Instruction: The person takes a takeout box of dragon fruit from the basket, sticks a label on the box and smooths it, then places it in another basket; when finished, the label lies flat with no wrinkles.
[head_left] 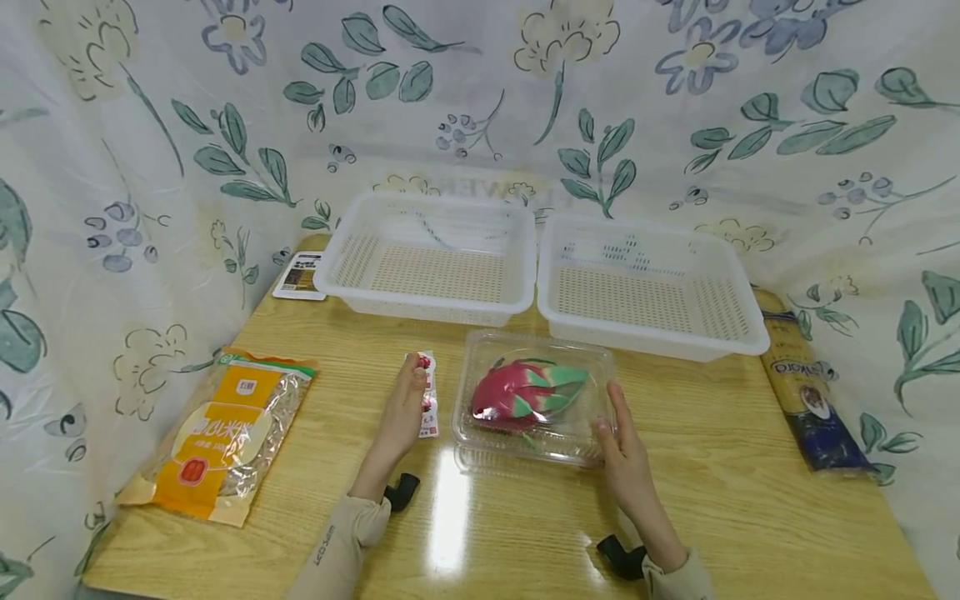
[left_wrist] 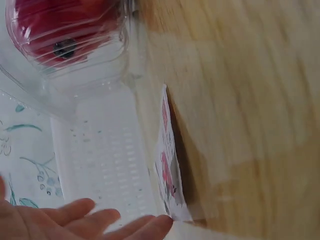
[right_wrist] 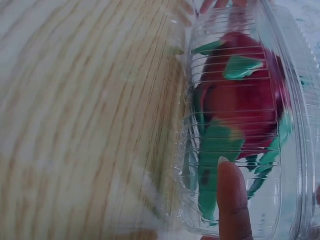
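A clear lidded plastic box (head_left: pixel 536 429) is at the middle of the table, with a red and green dragon fruit (head_left: pixel 517 392) inside. My right hand (head_left: pixel 626 454) holds the box by its right end. Its thumb (right_wrist: pixel 232 200) lies against the ribbed side wall in the right wrist view; most of the other fingers are hidden. Left of the box is a narrow printed packet (head_left: pixel 429 408) in white and pink. My left hand (head_left: pixel 405 404) is beside this packet, its fingers extended. In the left wrist view the fingertips meet the near end of the packet (left_wrist: pixel 167 165).
Two white perforated baskets (head_left: pixel 420 307) (head_left: pixel 645 333) stand side by side at the back. An orange bag (head_left: pixel 217 433) lies at left, a small white pack (head_left: pixel 300 279) at the back left, and a blue and yellow pasta bag (head_left: pixel 813 400) along the right edge.
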